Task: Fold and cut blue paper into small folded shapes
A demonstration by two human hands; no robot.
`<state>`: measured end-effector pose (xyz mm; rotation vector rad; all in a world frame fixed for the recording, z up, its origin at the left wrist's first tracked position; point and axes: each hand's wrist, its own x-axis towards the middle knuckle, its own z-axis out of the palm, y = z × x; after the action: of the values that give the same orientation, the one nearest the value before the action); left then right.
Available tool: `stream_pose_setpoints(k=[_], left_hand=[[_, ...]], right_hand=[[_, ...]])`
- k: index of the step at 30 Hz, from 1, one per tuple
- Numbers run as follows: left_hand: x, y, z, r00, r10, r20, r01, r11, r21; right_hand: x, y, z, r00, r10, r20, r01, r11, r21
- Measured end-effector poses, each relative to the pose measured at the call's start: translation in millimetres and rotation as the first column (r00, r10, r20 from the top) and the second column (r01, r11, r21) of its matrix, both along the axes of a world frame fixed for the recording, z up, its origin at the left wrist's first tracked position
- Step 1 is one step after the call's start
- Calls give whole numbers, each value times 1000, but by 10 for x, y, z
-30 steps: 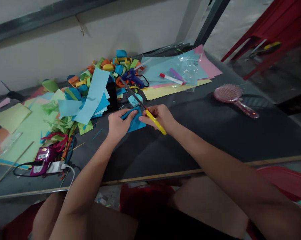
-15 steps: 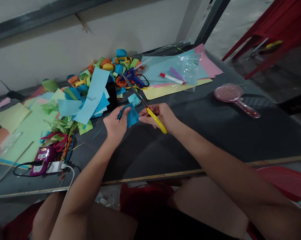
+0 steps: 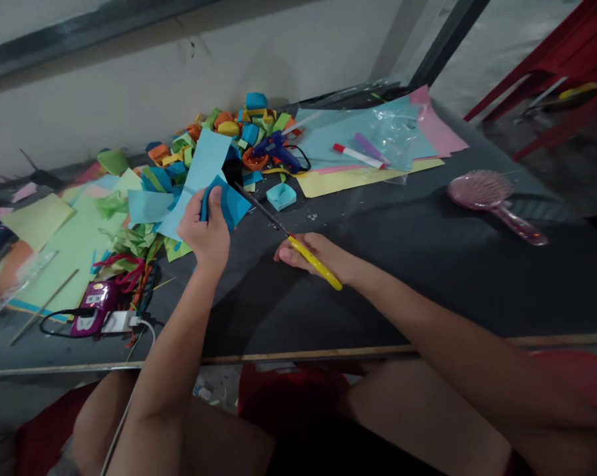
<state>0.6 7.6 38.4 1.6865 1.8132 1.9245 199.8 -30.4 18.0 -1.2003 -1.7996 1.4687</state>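
Between the thumb and fingers of my left hand [image 3: 206,225] is a folded piece of blue paper [image 3: 232,203], held up over the table. My right hand [image 3: 313,252] grips a pair of scissors [image 3: 314,262] with yellow handles. Their dark blades point up and left, the tips near the blue paper's right side; whether they touch it I cannot tell. A small light-blue folded paper piece [image 3: 281,196] rests on the dark table [image 3: 377,277] just beyond the scissors. Behind my left hand lies a light-blue paper strip [image 3: 203,158].
Folded colourful paper pieces [image 3: 223,122] are heaped by the wall, beside a blue glue gun [image 3: 278,151]. Markers [image 3: 358,157] lie on paper sheets at the back right. A pink hairbrush [image 3: 491,198] is on the right. A purple corded device [image 3: 97,305] sits at left.
My hands have moved apart. The left has shifted left and up with the blue paper; the right, still gripping the scissors, has come away from the paper and slightly lower.
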Motion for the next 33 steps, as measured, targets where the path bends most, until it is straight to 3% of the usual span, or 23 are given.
stream_pose_setpoints(k=[8,14,21,24,26,28,33], left_hand=[[3,-27,12,999,36,-35,-37,999,-7],[20,-38,-4,1000,13,-15,-13,1000,24],[-13,-29,-32,999,-18,-37,20,998,66],[-12,-17,-38,999,-41,13,41,999,13],[-3,-3,-48,994,-64,86,68,997,-44],[3,18,-65,981,-100,169,115,990,-85],[-30,117,-147,936,-264,232,289,954,-84]], right_hand=[[35,2,-96,991,83,101,-86,996,22],[33,6,-43,981,47,187,-63,995,79],[57,18,36,965,10,263,-25,998,55],[79,35,97,924,-108,367,71,991,112],[99,55,135,859,-255,444,154,955,252],[118,74,154,810,-325,489,152,920,360],[133,103,86,833,-185,521,48,963,265]])
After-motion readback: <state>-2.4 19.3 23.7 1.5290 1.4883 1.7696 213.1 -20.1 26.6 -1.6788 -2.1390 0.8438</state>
